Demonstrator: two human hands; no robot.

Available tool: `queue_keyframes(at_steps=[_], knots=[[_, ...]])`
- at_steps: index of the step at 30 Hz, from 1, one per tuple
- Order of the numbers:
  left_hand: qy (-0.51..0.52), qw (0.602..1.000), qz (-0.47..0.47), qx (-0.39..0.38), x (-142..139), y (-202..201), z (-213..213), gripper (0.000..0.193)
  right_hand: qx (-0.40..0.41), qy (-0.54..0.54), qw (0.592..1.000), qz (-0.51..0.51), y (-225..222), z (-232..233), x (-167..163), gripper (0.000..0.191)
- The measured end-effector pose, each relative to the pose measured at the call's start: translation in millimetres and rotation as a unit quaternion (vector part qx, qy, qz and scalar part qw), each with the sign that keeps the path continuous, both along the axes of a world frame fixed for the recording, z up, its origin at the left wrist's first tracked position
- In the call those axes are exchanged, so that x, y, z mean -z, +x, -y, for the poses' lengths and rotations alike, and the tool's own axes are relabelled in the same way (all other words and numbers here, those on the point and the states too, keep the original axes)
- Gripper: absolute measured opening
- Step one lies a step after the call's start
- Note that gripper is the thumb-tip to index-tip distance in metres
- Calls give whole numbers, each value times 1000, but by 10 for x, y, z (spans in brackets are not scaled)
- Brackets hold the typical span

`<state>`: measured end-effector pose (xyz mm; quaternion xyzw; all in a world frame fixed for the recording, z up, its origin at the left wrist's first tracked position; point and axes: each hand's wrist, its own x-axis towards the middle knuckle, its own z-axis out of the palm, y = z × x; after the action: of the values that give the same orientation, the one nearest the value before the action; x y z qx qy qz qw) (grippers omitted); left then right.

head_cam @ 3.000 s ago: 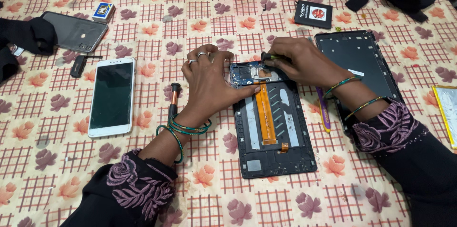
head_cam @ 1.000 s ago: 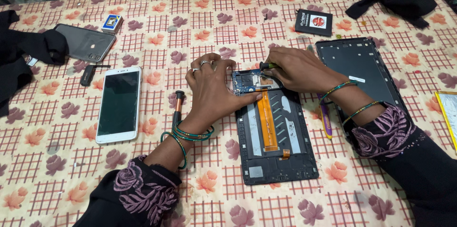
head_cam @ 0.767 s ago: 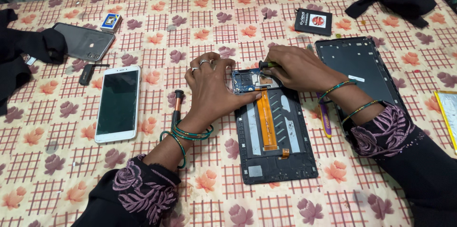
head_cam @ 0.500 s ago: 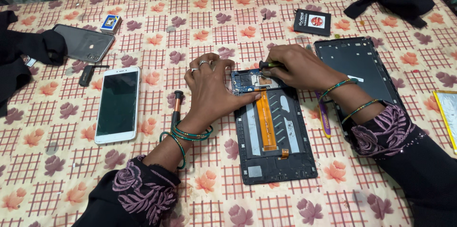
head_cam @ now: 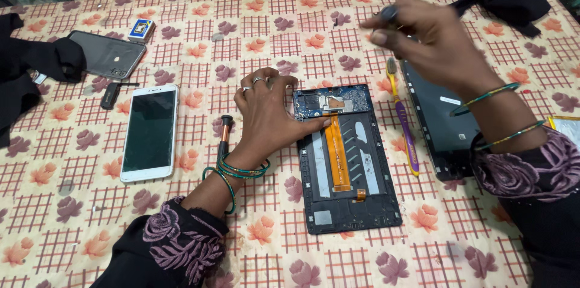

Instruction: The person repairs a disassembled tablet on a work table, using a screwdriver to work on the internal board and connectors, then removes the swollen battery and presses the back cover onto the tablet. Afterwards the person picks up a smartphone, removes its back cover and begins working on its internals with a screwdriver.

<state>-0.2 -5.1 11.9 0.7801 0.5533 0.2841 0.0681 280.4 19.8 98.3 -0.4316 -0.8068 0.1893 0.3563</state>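
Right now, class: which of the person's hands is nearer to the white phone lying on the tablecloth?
The left hand. It rests on the opened tablet, just right of the white phone. The right hand is raised far off to the right, holding a small tool.

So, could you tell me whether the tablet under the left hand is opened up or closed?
Opened up: the tablet lies with its circuit board and orange ribbon cable exposed.

Opened tablet frame [head_cam: 347,167], flat, orange ribbon
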Motion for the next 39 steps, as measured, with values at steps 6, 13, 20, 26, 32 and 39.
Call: queue_keyframes(at_steps=[6, 13, 20, 26, 32, 39], knots=[[-6, 1000, -5, 4, -1, -12, -5, 94, -46, -21, 993, -104, -125, 66, -46, 28], [-9, 1000, -7, 2, -9, -11, 1, 94, -73, 58, 991, -100, -266, 95, 60, 37], [-10, 1000, -8, 1, -11, 4, -1, 94, -33, 94, 993, -69, -300, 37, 198, 36], [-12, 1000, -3, 2, -15, -5, 7, 94, -50, 86, 992, -75, -298, 12, 272, 34], [-7, 1000, -4, 3, -21, 7, -1, 94, -43, 110, 991, -57, -305, 9, 278, 36], [-6, 1000, -4, 1, -33, 1, 5, 93, -37, 95, 993, -65, -320, 18, 286, 37]])
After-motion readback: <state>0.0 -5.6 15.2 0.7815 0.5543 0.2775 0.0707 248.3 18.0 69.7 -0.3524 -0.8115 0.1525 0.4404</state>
